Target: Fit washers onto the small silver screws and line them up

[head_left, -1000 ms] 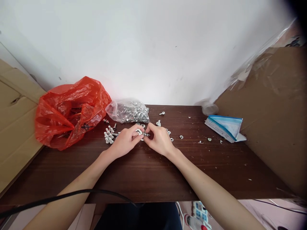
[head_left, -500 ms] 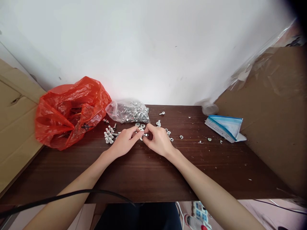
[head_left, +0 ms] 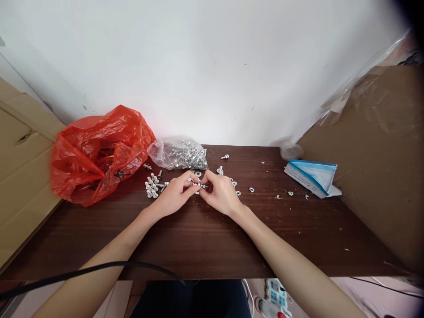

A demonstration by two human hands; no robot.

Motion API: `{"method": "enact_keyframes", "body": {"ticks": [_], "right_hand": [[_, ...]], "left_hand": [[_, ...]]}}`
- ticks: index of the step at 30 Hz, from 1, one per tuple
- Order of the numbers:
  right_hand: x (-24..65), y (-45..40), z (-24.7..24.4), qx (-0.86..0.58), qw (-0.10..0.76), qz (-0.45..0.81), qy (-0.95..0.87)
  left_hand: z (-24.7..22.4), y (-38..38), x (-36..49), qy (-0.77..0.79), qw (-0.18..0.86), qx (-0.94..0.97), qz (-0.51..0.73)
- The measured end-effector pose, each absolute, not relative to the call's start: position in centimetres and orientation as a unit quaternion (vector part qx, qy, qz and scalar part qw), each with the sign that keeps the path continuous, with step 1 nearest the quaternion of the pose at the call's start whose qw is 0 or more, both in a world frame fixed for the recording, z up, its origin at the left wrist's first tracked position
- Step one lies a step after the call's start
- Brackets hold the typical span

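Near the middle of the table my left hand (head_left: 174, 193) pinches a flat metal washer (head_left: 199, 182), partly covered by the fingertips. My right hand (head_left: 221, 191) is closed on a small bolt (head_left: 204, 186), most of it hidden between thumb and fingers. The two hands' fingertips nearly meet, with the washer against the bolt's end; whether the bolt passes through it I cannot tell. Behind the fingers lie loose washers (head_left: 198, 174). Several nuts (head_left: 238, 193) are scattered right of my right hand. Left of my left hand stands a cluster of white-looking bolts (head_left: 151, 185).
A clear bag of hardware (head_left: 185, 154) and a red plastic bag (head_left: 99, 159) sit at the back left. Loose bolts (head_left: 220, 170) lie nearby. At right are a blue-and-white packet (head_left: 311, 176) and a clear container (head_left: 291, 149). Cardboard (head_left: 371, 154) flanks the table; a black cable (head_left: 126, 264) crosses in front.
The washer at my left fingertips has tilted and shows more of its ring. Both hands stay together in nearly the same place; the whole view has shifted very slightly.
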State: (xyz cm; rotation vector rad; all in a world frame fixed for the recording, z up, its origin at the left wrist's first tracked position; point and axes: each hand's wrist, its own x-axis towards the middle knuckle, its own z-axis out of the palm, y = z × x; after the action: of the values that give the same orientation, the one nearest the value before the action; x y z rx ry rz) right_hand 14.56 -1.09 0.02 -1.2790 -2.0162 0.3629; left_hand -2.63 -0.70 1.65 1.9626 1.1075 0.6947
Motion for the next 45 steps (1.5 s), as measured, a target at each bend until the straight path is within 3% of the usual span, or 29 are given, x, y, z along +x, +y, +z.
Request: {"method": "enact_keyframes", "body": {"ticks": [15, 31, 45], "right_hand": [[14.51, -1.31, 0.24, -0.493, 0.351, 0.134, -0.784], [14.51, -1.16, 0.22, -0.493, 0.354, 0.137, -0.783], [14.33, -1.38, 0.24, -0.484, 0.352, 0.146, -0.788]], "left_hand": [[1.28, -0.56, -2.65, 0.466, 0.35, 0.766, 0.271], [1.71, -0.65, -2.68, 0.415, 0.393, 0.773, 0.277], [1.88, -0.58, -2.59, 0.469, 0.339, 0.782, 0.231]]}}
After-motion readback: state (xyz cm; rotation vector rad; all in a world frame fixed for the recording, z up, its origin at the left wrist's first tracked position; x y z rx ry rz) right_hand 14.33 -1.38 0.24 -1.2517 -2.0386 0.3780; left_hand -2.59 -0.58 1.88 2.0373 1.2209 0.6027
